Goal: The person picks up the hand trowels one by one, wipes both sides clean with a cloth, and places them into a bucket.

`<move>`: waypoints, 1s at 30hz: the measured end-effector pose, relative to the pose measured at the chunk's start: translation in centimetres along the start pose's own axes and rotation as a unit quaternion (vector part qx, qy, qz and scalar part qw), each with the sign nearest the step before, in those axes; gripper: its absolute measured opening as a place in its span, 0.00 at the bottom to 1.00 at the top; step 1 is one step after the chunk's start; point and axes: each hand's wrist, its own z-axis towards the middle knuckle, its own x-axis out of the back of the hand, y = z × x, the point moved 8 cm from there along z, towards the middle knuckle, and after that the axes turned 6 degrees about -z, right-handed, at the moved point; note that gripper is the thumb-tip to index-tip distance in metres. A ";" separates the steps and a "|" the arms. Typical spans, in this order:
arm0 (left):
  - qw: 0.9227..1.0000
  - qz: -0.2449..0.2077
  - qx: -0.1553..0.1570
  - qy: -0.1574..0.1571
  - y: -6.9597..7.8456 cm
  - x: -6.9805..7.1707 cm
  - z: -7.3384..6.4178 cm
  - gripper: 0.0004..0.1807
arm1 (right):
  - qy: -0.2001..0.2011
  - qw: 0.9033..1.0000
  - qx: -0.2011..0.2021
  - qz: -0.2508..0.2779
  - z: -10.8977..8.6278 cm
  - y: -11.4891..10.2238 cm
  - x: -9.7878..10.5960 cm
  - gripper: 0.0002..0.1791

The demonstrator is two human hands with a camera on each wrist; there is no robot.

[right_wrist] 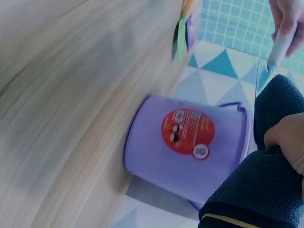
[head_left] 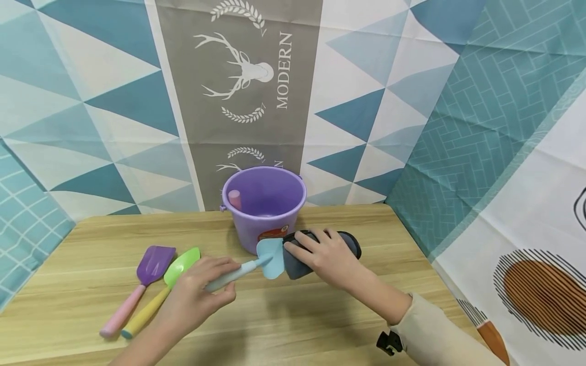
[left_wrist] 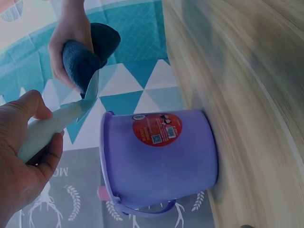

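Note:
My left hand (head_left: 201, 292) grips the pale handle of a light blue toy shovel (head_left: 273, 258), its blade pointing right. In my right hand (head_left: 331, 256) is a folded dark blue-grey cloth (head_left: 298, 265), with the thumb pressed into its fold in the right wrist view. The cloth's edge meets the shovel blade (left_wrist: 89, 95) in front of a purple bucket (head_left: 249, 231). A pink handle end (head_left: 235, 198) shows inside the bucket. Both hands are raised above the table, their shadows falling on the wood below.
On the left of the wooden table (head_left: 366, 315) lie a purple shovel with a pink handle (head_left: 153, 264) and a green shovel with a yellow handle (head_left: 182, 264), side by side. The bucket stands near the back edge, against a patterned cloth backdrop (head_left: 256, 127).

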 end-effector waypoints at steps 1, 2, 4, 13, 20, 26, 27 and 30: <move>1.000 -0.001 0.000 0.001 -0.1 0.0 0.0 0.20 | -0.003 1.000 -0.007 0.002 -0.1 0.3 -0.2 0.20; 1.000 -0.002 0.000 0.002 -0.1 0.1 0.0 0.20 | -0.006 1.000 -0.014 0.004 -0.3 0.5 -0.3 0.21; 1.000 -0.001 0.002 0.003 -0.2 0.2 -0.1 0.20 | -0.010 1.000 -0.026 0.009 -0.6 1.0 -0.6 0.23; 0.999 -0.004 0.044 0.017 -1.4 0.7 -0.6 0.21 | -0.019 0.990 -0.109 0.085 -1.7 3.0 -1.4 0.37; 0.991 -0.030 0.129 0.031 -2.6 0.7 -0.9 0.20 | -0.029 0.956 -0.223 0.189 -2.3 4.7 -2.2 0.37; 0.978 -0.061 0.196 0.021 -3.4 0.0 -1.0 0.19 | -0.033 0.920 -0.275 0.276 -2.5 5.1 -2.9 0.33; 0.976 -0.064 0.210 0.016 -3.5 -0.1 -1.1 0.19 | -0.034 0.913 -0.285 0.291 -2.5 5.2 -3.1 0.32; 0.965 -0.074 0.251 -0.002 -4.0 -0.4 -1.2 0.17 | -0.037 0.888 -0.313 0.334 -2.8 5.4 -3.4 0.29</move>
